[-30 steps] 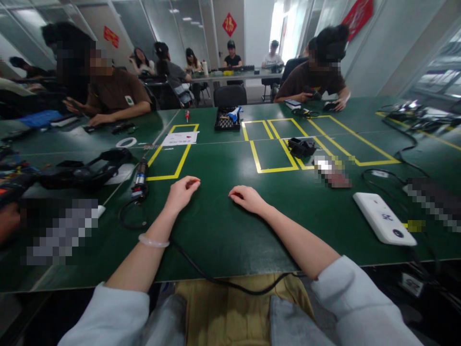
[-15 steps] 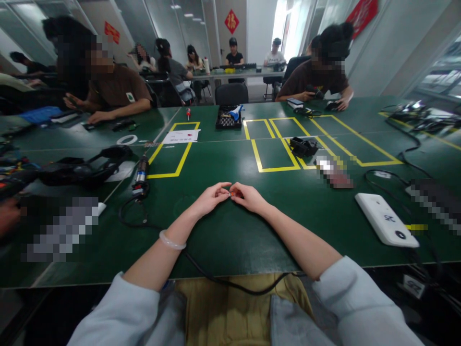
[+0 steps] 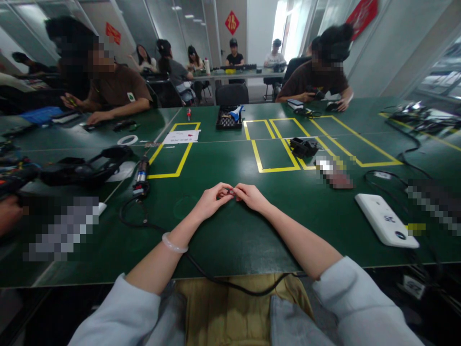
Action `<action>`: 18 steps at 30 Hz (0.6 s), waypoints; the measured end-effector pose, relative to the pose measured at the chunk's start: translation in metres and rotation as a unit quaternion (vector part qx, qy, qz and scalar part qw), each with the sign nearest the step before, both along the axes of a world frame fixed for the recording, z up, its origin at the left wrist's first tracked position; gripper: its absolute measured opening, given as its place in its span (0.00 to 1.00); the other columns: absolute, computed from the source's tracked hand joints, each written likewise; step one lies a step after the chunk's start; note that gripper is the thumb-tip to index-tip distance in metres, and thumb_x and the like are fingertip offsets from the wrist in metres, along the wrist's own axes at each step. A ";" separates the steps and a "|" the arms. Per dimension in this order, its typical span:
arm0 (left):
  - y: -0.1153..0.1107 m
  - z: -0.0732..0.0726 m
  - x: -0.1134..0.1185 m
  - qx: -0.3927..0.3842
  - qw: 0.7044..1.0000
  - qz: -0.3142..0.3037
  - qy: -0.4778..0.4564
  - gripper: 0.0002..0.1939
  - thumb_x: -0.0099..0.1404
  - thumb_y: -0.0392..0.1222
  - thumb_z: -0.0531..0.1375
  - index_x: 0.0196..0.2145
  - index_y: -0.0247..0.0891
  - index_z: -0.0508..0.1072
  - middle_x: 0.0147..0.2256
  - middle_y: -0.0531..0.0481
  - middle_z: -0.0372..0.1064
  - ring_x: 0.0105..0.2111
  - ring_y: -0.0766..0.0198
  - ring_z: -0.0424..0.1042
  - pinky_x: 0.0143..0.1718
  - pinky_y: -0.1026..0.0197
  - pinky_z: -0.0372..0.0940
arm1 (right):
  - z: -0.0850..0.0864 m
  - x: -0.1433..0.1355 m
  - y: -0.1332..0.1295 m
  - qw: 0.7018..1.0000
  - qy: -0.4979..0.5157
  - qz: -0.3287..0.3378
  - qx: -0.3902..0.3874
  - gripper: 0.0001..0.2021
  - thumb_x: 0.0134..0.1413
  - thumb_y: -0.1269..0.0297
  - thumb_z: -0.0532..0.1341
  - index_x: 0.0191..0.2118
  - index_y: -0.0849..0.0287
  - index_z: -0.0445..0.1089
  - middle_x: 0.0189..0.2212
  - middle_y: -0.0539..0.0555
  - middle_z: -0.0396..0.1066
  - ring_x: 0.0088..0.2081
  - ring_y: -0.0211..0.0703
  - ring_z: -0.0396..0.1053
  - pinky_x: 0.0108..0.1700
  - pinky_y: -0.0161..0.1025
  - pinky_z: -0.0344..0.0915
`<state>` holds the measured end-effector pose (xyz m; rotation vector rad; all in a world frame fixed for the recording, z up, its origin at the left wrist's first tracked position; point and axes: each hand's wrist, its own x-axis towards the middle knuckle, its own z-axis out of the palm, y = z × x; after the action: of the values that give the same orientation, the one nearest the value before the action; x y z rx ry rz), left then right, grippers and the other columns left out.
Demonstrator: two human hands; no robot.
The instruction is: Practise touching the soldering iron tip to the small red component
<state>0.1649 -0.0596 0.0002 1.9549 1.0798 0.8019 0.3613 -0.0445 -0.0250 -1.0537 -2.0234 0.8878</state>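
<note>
My left hand [image 3: 212,200] and my right hand [image 3: 251,196] rest on the green table [image 3: 230,240], close in front of me, with their fingertips meeting. Between the fingertips sits a tiny part [image 3: 231,192], pinched from both sides and too small to identify. A pale bracelet [image 3: 175,243] is on my left wrist. A black cable [image 3: 216,281] runs under my left forearm and over the table's near edge.
An electric screwdriver [image 3: 141,174] lies left of my hands, a white device [image 3: 386,220] to the right. Yellow taped boxes hold a paper [image 3: 180,137] and a black gadget [image 3: 302,146]. A black parts tray [image 3: 228,117] stands farther back. Co-workers sit at the far left [image 3: 115,91] and far right [image 3: 317,77].
A second ago my hands lay apart on the table. My left hand has moved right to meet the right one, and both now stay together on the tiny part.
</note>
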 end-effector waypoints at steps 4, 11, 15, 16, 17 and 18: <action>0.000 0.000 -0.001 0.022 1.000 0.013 0.006 0.16 0.64 0.51 0.58 0.44 0.38 0.71 0.37 0.49 0.75 0.38 0.61 0.74 0.43 0.59 0.66 | -0.003 -0.001 0.000 0.999 0.037 0.006 -0.015 0.14 0.64 0.57 0.53 0.34 0.61 0.67 0.23 0.48 0.68 0.26 0.35 0.65 0.32 0.32 0.58; 0.002 0.001 -0.004 0.030 0.999 0.014 0.034 0.16 0.65 0.52 0.56 0.42 0.38 0.72 0.38 0.48 0.74 0.39 0.60 0.73 0.43 0.59 0.66 | -0.005 -0.002 -0.001 0.994 0.103 0.025 -0.031 0.11 0.56 0.58 0.61 0.39 0.60 0.65 0.27 0.48 0.68 0.28 0.35 0.64 0.32 0.33 0.61; 0.017 0.009 -0.027 0.099 0.985 0.091 0.108 0.18 0.68 0.52 0.52 0.48 0.39 0.71 0.45 0.47 0.72 0.43 0.59 0.71 0.47 0.57 0.65 | -0.004 -0.002 -0.001 0.994 0.098 0.018 -0.040 0.10 0.55 0.59 0.61 0.38 0.60 0.65 0.27 0.48 0.67 0.27 0.35 0.63 0.31 0.33 0.60; 0.022 0.010 -0.039 0.124 0.974 0.136 0.135 0.19 0.67 0.51 0.52 0.50 0.39 0.70 0.47 0.46 0.71 0.45 0.59 0.71 0.49 0.55 0.64 | -0.004 -0.001 -0.001 0.994 0.097 0.017 -0.042 0.10 0.55 0.59 0.61 0.38 0.60 0.65 0.27 0.48 0.67 0.27 0.35 0.63 0.31 0.33 0.60; 0.028 0.011 -0.054 0.143 0.958 0.186 0.168 0.21 0.67 0.51 0.53 0.52 0.38 0.68 0.49 0.44 0.69 0.46 0.57 0.70 0.50 0.54 0.64 | -0.004 -0.001 -0.001 0.994 0.096 0.017 -0.043 0.10 0.55 0.60 0.61 0.38 0.60 0.65 0.27 0.48 0.67 0.27 0.35 0.63 0.31 0.33 0.60; 0.033 0.012 -0.071 0.159 0.933 0.243 0.212 0.22 0.65 0.50 0.55 0.53 0.37 0.68 0.50 0.42 0.67 0.47 0.55 0.69 0.51 0.52 0.63 | -0.003 -0.001 -0.001 0.994 0.095 0.017 -0.044 0.09 0.55 0.60 0.61 0.38 0.60 0.65 0.27 0.48 0.66 0.27 0.35 0.63 0.31 0.33 0.60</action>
<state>0.0944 -0.0264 0.0123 2.2243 1.8396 0.8713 0.3603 -0.0454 -0.0284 -0.9466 -1.8634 1.0617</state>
